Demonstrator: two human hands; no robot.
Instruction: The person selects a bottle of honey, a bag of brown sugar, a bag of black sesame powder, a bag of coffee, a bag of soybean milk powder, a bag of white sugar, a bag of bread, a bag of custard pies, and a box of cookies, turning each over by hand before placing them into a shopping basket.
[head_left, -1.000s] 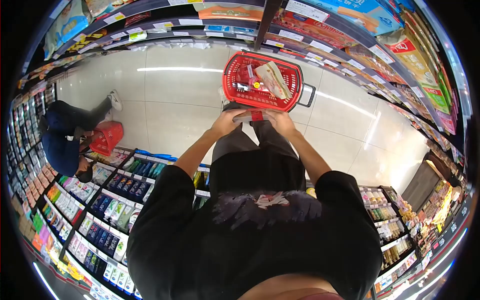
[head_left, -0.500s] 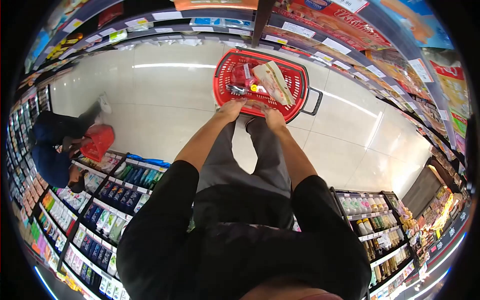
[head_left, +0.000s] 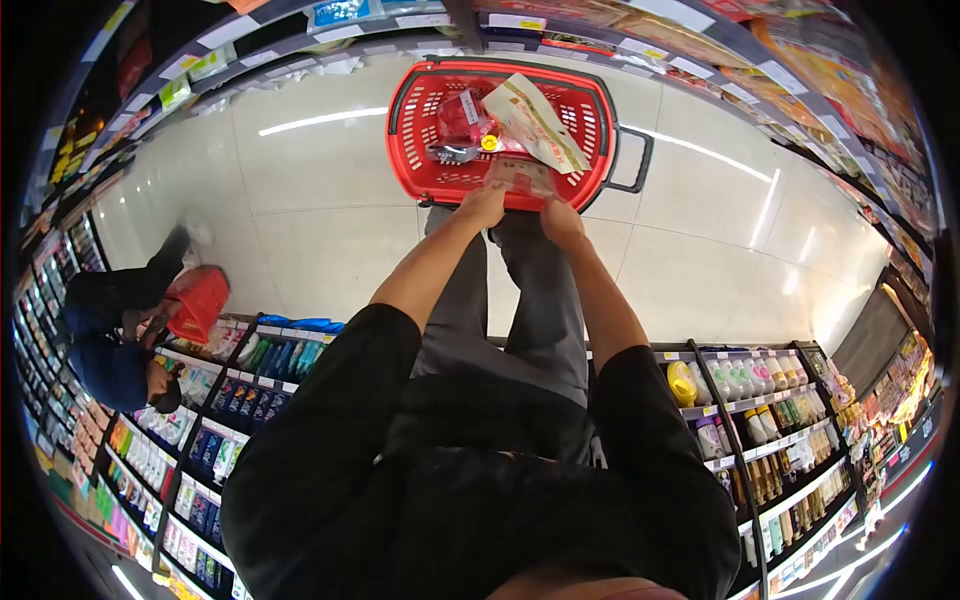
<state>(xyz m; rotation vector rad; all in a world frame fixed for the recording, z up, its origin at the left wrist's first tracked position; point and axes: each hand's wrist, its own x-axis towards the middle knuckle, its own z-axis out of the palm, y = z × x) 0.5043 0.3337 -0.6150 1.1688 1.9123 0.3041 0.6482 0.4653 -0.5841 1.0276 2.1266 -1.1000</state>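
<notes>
Packet [head_left: 522, 176] moved farther over red basket [head_left: 437, 187], unreleased; grip: left hand [head_left: 482, 206], right hand [head_left: 563, 222] both pinching it.

Smooth plastic basket [head_left: 430, 188], glossy floor tiles [head_left: 320, 180], matt cloth trousers [head_left: 545, 330].

Both arms stretched fwd & down in front of me, slanting in twd the middle so my hands end up close tog. but not touching. L hand [head_left: 484, 206]: back of it up, fingers curled in a grip, wrist approx. in line w/ L forearm [head_left: 425, 258]. R hand [head_left: 562, 222]: a bit nearer my body than L, fingers bent too, tips hard to make out. R forearm [head_left: 608, 292] bare like the L, below blk sleeves [head_left: 350, 395].
</notes>
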